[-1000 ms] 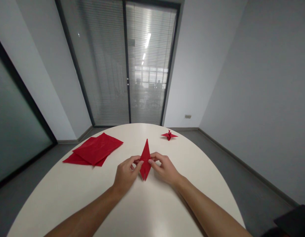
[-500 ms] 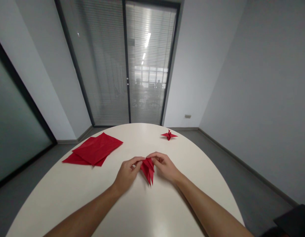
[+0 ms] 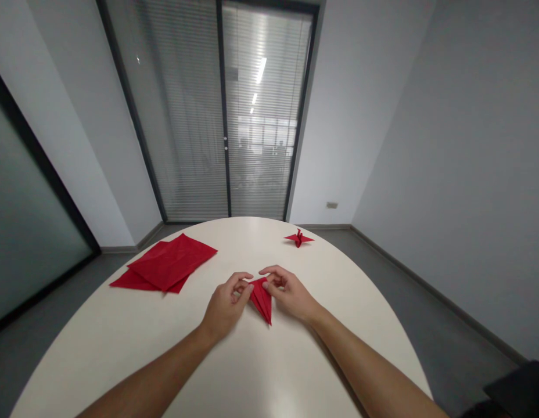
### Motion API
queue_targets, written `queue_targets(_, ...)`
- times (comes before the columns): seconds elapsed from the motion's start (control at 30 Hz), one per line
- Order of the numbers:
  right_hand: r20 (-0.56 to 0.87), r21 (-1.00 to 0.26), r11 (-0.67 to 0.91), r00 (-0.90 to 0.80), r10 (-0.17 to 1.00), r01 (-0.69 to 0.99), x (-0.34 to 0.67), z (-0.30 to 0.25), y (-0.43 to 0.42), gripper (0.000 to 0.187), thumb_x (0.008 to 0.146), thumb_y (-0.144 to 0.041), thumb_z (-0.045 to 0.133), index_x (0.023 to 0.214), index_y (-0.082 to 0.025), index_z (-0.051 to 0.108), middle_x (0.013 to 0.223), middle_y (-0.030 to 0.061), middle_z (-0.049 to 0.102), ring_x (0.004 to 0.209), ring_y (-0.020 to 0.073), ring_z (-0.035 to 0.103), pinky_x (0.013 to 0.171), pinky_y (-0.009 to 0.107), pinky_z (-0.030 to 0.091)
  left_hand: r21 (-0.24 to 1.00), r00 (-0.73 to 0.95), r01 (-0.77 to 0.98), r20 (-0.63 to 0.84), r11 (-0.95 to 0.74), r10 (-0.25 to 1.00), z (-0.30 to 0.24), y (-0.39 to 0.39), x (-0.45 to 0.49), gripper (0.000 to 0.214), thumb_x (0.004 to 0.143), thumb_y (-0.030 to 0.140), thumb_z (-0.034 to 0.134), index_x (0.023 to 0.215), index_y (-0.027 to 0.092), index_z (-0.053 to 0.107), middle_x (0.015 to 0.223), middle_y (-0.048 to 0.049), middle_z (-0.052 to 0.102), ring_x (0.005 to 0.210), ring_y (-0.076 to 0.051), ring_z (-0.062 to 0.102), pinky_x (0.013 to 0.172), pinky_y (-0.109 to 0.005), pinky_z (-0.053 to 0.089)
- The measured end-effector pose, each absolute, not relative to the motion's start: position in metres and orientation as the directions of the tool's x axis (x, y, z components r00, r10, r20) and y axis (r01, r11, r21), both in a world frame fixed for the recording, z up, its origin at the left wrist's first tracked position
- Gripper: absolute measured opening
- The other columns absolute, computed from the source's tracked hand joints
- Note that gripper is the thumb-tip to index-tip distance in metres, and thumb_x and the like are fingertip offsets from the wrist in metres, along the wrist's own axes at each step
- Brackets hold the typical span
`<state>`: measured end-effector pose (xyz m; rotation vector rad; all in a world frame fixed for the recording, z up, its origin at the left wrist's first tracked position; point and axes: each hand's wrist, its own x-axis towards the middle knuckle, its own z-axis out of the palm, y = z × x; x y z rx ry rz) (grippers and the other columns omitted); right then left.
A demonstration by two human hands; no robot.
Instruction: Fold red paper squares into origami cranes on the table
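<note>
A small folded red paper piece point(image 3: 261, 300) lies on the white round table point(image 3: 252, 371), its points toward me. My left hand point(image 3: 225, 305) pinches its left upper edge with thumb and fingers. My right hand point(image 3: 287, 292) pinches its upper right corner, fingers curled over the fold. Both hands rest low on the table, close together.
A stack of flat red paper sheets point(image 3: 167, 265) lies at the table's left. A finished red paper crane point(image 3: 299, 238) stands at the far right of the table. Glass doors with blinds point(image 3: 226, 110) are behind the table.
The long upright point of the red paper has been folded down toward me. The piece is now short and flat, and both hands have shifted slightly with it.
</note>
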<state>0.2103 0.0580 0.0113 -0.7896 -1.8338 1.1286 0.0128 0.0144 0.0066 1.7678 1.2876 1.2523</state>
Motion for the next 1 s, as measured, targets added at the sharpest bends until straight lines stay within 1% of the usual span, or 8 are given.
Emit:
queue_targets(0.17, 0.313, -0.886, 0.437, -0.492, 0.812, 0.156, 0.211, 0.015, 0.055, 0.026, 0.095, -0.038, 0.059, 0.11, -0.019, 0.066, 0.087, 0.0032, 0.07, 0.08, 0.0159, 0.063, 0.075, 0.03, 0.047, 0.838, 0.091, 0.419, 0.345, -0.35, 0.934, 0.007, 0.017, 0.013, 0.026, 0.09, 0.036, 0.058, 0.103, 0.019, 0.071, 0.086, -0.0048, 0.076, 0.067, -0.016, 0.066, 0.057, -0.023, 0.046)
queue_targets(0.3, 0.344, -0.88, 0.45, -0.452, 0.823, 0.15, 0.208, 0.013, 0.054, 0.029, 0.092, -0.031, 0.062, 0.118, -0.02, 0.063, 0.094, 0.0038, 0.071, 0.084, 0.0162, 0.065, 0.079, 0.031, 0.049, 0.815, 0.059, 0.474, 0.347, -0.333, 0.936, 0.007, 0.016, 0.013, 0.02, 0.087, 0.034, 0.061, 0.096, 0.019, 0.071, 0.08, -0.003, 0.076, 0.059, -0.015, 0.064, 0.053, -0.024, 0.044)
queue_targets(0.4, 0.365, -0.871, 0.466, -0.434, 0.824, 0.153, 0.207, 0.014, 0.053, 0.027, 0.091, -0.031, 0.063, 0.115, -0.021, 0.063, 0.095, 0.0046, 0.071, 0.087, 0.0171, 0.067, 0.079, 0.032, 0.05, 0.801, 0.057, 0.49, 0.364, -0.344, 0.93, 0.009, 0.014, 0.014, 0.017, 0.086, 0.032, 0.062, 0.092, 0.019, 0.07, 0.079, -0.0022, 0.076, 0.06, -0.015, 0.065, 0.053, -0.023, 0.045)
queue_targets(0.6, 0.469, -0.766, 0.592, -0.411, 0.782, 0.251, 0.209, 0.024, 0.049, 0.019, 0.093, -0.031, 0.063, 0.109, -0.023, 0.065, 0.101, 0.0057, 0.073, 0.094, 0.0192, 0.067, 0.086, 0.035, 0.051, 0.739, 0.051, 0.545, 0.441, -0.395, 0.896, 0.009, 0.012, 0.012, 0.015, 0.09, 0.031, 0.06, 0.094, 0.021, 0.07, 0.087, -0.0014, 0.077, 0.059, -0.014, 0.065, 0.057, -0.025, 0.048)
queue_targets(0.7, 0.556, -0.662, 0.694, -0.436, 0.708, 0.282, 0.21, 0.028, 0.048, 0.017, 0.093, -0.027, 0.062, 0.109, -0.024, 0.067, 0.104, 0.0069, 0.072, 0.098, 0.0207, 0.065, 0.09, 0.037, 0.05, 0.653, 0.071, 0.577, 0.558, -0.49, 0.827, 0.007, 0.014, 0.01, 0.013, 0.093, 0.028, 0.059, 0.096, 0.023, 0.07, 0.096, -0.0027, 0.077, 0.075, -0.017, 0.069, 0.062, -0.026, 0.051)
queue_targets(0.83, 0.622, -0.587, 0.768, -0.465, 0.63, 0.256, 0.212, 0.03, 0.049, 0.009, 0.093, -0.022, 0.061, 0.096, -0.024, 0.069, 0.1, 0.0069, 0.071, 0.1, 0.0216, 0.063, 0.093, 0.04, 0.048, 0.437, 0.19, 0.617, 0.724, -0.655, 0.663, 0.008, 0.014, 0.007, 0.01, 0.093, 0.021, 0.06, 0.092, 0.022, 0.069, 0.099, -0.005, 0.075, 0.097, -0.02, 0.066, 0.08, -0.032, 0.054)
queue_targets(0.9, 0.612, -0.582, 0.768, -0.479, 0.63, 0.266, 0.214, 0.029, 0.051, 0.009, 0.091, -0.018, 0.063, 0.093, -0.024, 0.07, 0.099, 0.0065, 0.071, 0.099, 0.0216, 0.062, 0.092, 0.039, 0.048, 0.361, 0.269, 0.63, 0.729, -0.688, 0.629, 0.009, 0.013, 0.007, 0.011, 0.092, 0.017, 0.059, 0.093, 0.023, 0.069, 0.097, -0.0049, 0.074, 0.095, -0.02, 0.065, 0.085, -0.034, 0.053)
queue_targets(1.0, 0.562, -0.564, 0.758, -0.52, 0.643, 0.328, 0.218, 0.023, 0.056, 0.013, 0.088, -0.013, 0.064, 0.09, -0.024, 0.071, 0.097, 0.0056, 0.069, 0.096, 0.021, 0.062, 0.089, 0.037, 0.048, 0.324, 0.349, 0.646, 0.679, -0.691, 0.646, 0.01, 0.012, 0.009, 0.014, 0.09, 0.013, 0.059, 0.093, 0.023, 0.069, 0.097, -0.0046, 0.073, 0.095, -0.021, 0.064, 0.084, -0.034, 0.053)
